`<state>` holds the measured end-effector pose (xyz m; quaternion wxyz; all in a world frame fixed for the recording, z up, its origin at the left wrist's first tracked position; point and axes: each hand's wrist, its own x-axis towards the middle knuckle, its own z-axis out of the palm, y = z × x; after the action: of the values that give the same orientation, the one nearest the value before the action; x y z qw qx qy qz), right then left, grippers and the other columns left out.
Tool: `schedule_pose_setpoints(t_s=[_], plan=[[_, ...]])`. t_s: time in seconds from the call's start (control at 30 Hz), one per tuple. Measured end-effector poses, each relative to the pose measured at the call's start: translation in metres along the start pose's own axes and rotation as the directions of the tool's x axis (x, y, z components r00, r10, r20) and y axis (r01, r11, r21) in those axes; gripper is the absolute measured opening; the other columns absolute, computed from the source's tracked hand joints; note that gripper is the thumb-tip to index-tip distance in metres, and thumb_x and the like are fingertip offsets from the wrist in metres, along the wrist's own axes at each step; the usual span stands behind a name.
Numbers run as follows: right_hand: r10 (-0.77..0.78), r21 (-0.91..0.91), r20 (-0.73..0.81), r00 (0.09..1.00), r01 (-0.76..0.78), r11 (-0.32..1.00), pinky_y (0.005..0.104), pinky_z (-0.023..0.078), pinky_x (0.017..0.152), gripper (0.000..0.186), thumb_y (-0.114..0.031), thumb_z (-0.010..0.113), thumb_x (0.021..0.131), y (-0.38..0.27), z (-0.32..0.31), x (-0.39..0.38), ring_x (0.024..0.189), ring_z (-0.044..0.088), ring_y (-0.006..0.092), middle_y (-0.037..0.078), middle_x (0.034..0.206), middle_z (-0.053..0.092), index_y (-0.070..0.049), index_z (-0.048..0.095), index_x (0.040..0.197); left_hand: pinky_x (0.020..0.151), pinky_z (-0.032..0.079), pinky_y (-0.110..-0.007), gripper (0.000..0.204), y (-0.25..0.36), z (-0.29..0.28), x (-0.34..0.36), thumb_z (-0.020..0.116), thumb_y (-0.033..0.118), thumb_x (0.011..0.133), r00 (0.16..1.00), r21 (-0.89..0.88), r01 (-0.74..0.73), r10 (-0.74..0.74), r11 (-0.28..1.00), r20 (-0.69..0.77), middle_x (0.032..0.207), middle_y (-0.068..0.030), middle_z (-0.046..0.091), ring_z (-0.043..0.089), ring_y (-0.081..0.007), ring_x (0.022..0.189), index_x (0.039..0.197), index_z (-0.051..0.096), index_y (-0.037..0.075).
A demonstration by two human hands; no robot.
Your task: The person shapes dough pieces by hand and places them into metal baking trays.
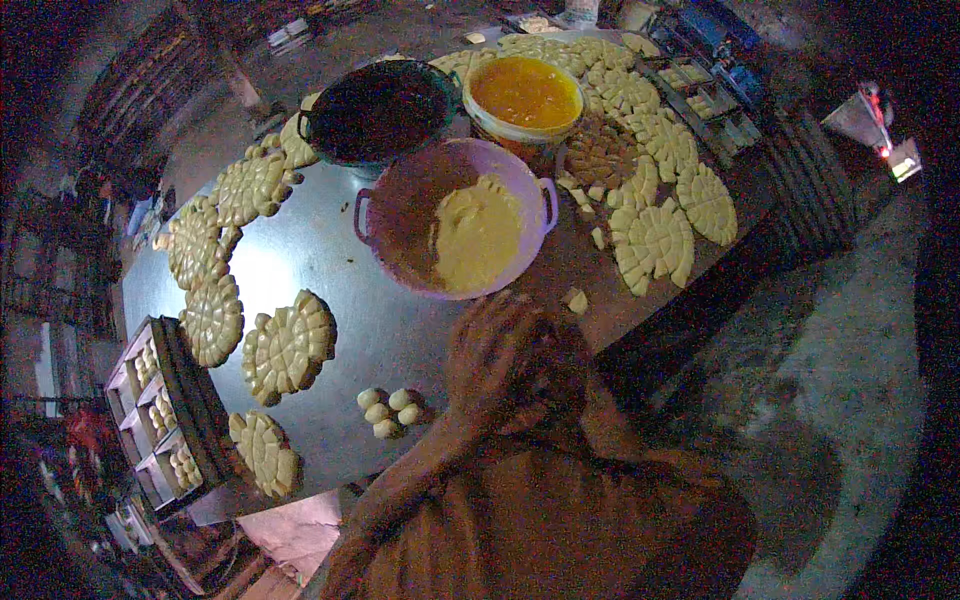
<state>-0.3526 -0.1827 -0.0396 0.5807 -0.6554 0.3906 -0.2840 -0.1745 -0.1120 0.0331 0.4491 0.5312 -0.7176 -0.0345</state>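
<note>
My left hand is raised in front of the purple tub, its fingers bent and brought against my right hand. Both look closed together; shadow hides whatever may lie between the palms. The two-handled tub holds a pale yellow, soft paste. On the metal table, to the left of my left forearm, sits a small cluster of round dough balls. A small loose dough piece lies just beyond my right hand.
Behind the tub stand a dark basin and a bucket of orange liquid. Scored dough rounds line the table's left side; more cover the right. A compartmented tray holding dough balls stands at the left edge.
</note>
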Motion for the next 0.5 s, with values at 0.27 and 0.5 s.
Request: schedule_pose_setpoints(t_s=[0.27, 0.5], plan=[[-0.01, 0.116, 0.147, 0.989, -0.007, 0.993, 0.037, 0.051, 0.097, 0.031, -0.022, 0.057, 0.099, -0.053, -0.032, 0.015, 0.111, 0.064, 0.0232, 0.009, 0.123, 0.067, -0.004, 0.065, 0.123, 0.091, 0.051, -0.048, 0.047, -0.019, 0.06, -0.008, 0.061, 0.037, 0.093, 0.946, -0.451, 0.324, -0.274, 0.831, 0.175, 0.109, -0.0167, 0.067, 0.064, -0.0361, 0.103, 0.126, 0.058, 0.003], [0.028, 0.325, -0.066, 0.997, -0.005, 0.946, 0.0366, 0.054, 0.091, 0.027, -0.014, 0.063, 0.096, -0.109, -0.149, 0.139, 0.105, 0.067, 0.0218, 0.006, 0.119, 0.07, -0.004, 0.068, 0.12, 0.101, 0.047, -0.043, 0.048, -0.012, 0.024, 0.026, 0.063, 0.03, 0.098, 0.829, -0.64, 0.534, -0.493, 0.553, 0.265, 0.127, -0.0129, 0.065, 0.06, -0.0262, 0.118, 0.136, 0.054, 0.002]])
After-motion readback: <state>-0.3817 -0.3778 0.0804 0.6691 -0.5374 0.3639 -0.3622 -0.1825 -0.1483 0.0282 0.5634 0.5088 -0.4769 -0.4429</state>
